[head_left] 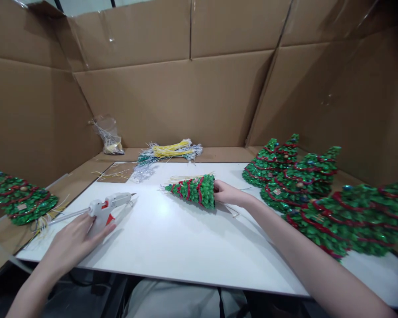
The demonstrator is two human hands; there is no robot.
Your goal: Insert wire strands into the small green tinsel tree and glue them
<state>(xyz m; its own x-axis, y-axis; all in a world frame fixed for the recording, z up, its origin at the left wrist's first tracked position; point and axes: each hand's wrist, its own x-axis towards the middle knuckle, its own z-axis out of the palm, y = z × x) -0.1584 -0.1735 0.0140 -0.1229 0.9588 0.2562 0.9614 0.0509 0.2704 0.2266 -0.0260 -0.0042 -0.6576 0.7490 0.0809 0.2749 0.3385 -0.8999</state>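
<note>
My left hand (76, 240) is closed round the handle of a white hot glue gun (117, 201) with a red trigger. Its dark nozzle points right, over the white tabletop. Near the middle of the table, my right hand (223, 193) grips a small green Christmas tree (192, 191) by its base. The tree lies on its side, tip to the left, wound with red garland. Some of my right fingers are hidden behind or inside the base. Thin wires lie just behind this tree and to the right of its base.
Several decorated trees (298, 185) stand along the right side, and another tree (23, 198) stands at the left. Bundles of yellow, white and green wires (172, 151) lie at the back, near a clear plastic bag (109, 134). Cardboard walls (166, 101) surround the white table (172, 251).
</note>
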